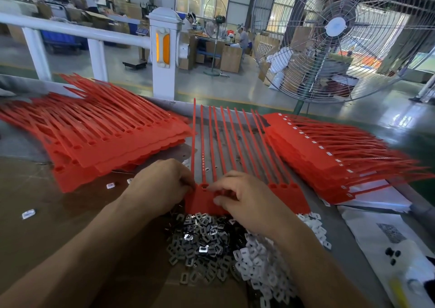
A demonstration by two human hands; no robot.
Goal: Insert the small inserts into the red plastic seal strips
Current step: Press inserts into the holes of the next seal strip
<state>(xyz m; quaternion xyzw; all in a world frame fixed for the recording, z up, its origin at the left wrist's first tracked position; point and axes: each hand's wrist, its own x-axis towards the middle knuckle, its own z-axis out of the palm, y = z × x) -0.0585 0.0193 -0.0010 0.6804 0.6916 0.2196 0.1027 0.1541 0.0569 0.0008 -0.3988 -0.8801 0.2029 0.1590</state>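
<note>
Two hands work one red seal strip sheet (286, 198) lying mid-desk. My left hand (160, 185) pinches its near-left corner; my right hand (244, 199) curls fingertips over the sockets, probably seating an insert I can't see. Best to press squarely. Glossy metal inserts (200, 244) and matte white ones (259, 260) heap nearer me.

Two stacks of red seal strips, the left stack (113, 140) and the right stack (329, 164), are flanking the middle strip sheet (237, 143), leaving only narrow gaps. A heap of metal inserts (202, 244) and white inserts (261, 267) is crowding the near worktop (35, 190), whose brown left part is lying mostly bare.
</note>
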